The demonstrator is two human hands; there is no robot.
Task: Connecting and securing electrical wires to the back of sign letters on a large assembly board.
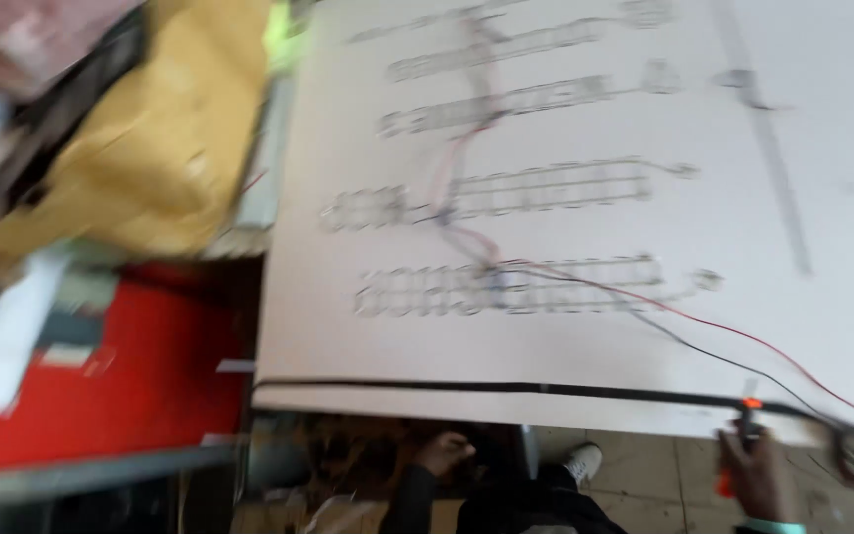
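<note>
The frame is motion-blurred; fine detail cannot be read.

Largest item: a white board (pixel 565 336) lying flat on the worktop and filling most of the view. Its surface carries several rows of small, chain-like grey components (pixel 506 287), set roughly parallel and running left to right. A red wire (pixel 704 321) and a black wire (pixel 684 346) run from the middle rows toward the lower right corner. A black strip (pixel 447 386) follows the board's near edge.

Left of the board: a crumpled yellow-brown sheet (pixel 150 138) at upper left, and below it a red surface (pixel 121 396) with a white strip (pixel 2 346) lying across it. Tiled floor (pixel 644 475) shows beneath the board's near edge, with a white shoe (pixel 581 461) on it.

Right hand (pixel 758 475): raised at the board's near right edge, fingers closed around a slim dark tool with orange parts (pixel 746 420). The tool stands roughly upright, its upper end at the board's edge, just beside where the wires leave the board. A light green band sits at the wrist.

Left hand (pixel 444 452): held low, below the board's near edge, dark sleeve visible behind it. The fingers look curled, but whether they hold anything cannot be told from the blur.
</note>
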